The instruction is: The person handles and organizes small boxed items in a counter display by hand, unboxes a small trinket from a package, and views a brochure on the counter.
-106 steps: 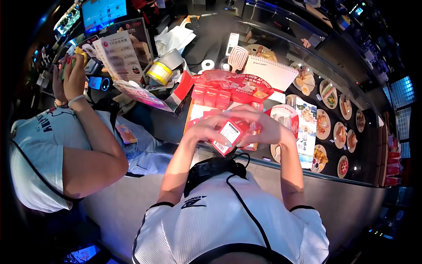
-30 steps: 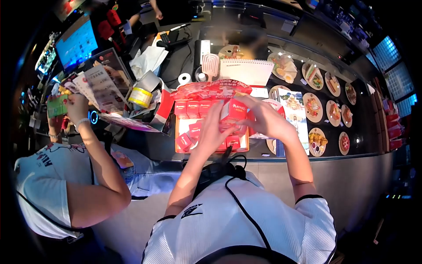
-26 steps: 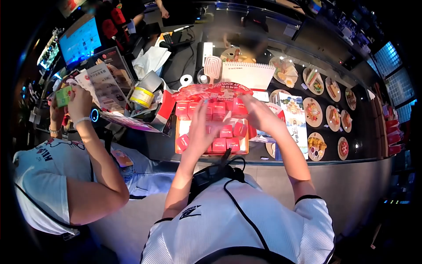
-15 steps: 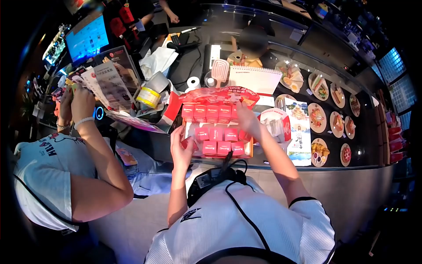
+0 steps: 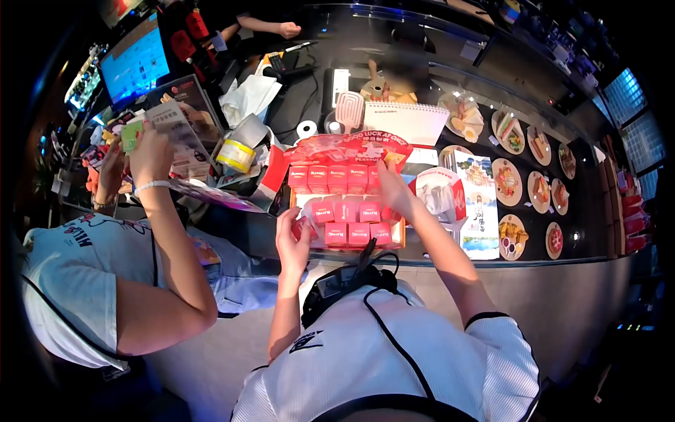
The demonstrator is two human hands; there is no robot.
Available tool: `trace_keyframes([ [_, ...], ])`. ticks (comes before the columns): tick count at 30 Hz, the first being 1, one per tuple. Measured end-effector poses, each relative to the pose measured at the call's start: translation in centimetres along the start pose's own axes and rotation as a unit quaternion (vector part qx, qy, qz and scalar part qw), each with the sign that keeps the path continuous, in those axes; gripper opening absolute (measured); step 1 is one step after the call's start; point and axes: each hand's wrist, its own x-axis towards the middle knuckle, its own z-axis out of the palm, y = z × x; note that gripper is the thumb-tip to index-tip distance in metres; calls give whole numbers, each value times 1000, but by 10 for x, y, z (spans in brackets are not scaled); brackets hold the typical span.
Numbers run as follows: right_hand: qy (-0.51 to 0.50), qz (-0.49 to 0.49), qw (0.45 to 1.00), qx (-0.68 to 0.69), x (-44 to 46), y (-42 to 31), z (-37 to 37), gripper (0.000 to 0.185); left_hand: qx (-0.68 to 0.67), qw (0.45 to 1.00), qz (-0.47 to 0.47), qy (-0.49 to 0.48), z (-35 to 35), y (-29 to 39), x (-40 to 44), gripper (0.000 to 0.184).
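Note:
A red display box [image 5: 401, 245] with an upright printed header [image 5: 344, 144] stands in front of me, filled with rows of small red boxes [image 5: 337, 176]. My left hand [image 5: 290, 243] is at its front left corner, fingers curled around a small red box [image 5: 300, 226]. My right hand [image 5: 395, 191] is over the right side of the display, its fingertips against the right end of the back row. Whether those fingers grip a box cannot be made out.
At left, a co-worker's hand [image 5: 149, 151] holds a small green item [image 5: 131, 136]. Behind the display are a tape roll [image 5: 236, 155], a spiral calendar [image 5: 404, 123] and white paper [image 5: 249, 97]. A red-and-white container [image 5: 457, 200], a printed leaflet [image 5: 479, 211] and several food plates [image 5: 508, 181] lie at right.
My hands stay almost in place, the left still with the small red box. The co-worker's hands have shifted right, bringing the green item into clearer view. Another person's hand at the back has moved right.

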Motion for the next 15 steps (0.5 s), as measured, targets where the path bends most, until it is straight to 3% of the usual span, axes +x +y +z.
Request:
trace_keyframes([
  [7, 113, -2, 994, -4, -33, -21, -48, 61, 14, 1000, -5, -4, 1, 15, 1, 29],
  [8, 102, 25, 994, -32, -45, -39, -66, 56, 24, 1000, 3, -2, 0, 14, 0, 29],
  [13, 40, -121, 961, -244, -72, -28, -62, 50, 5, 1000, -3, 5, 2, 7, -3, 28],
  [15, -37, -77, 961, -264, -70, -28, -53, 47, -2, 1000, -3, 5, 3, 6, -4, 27],
])
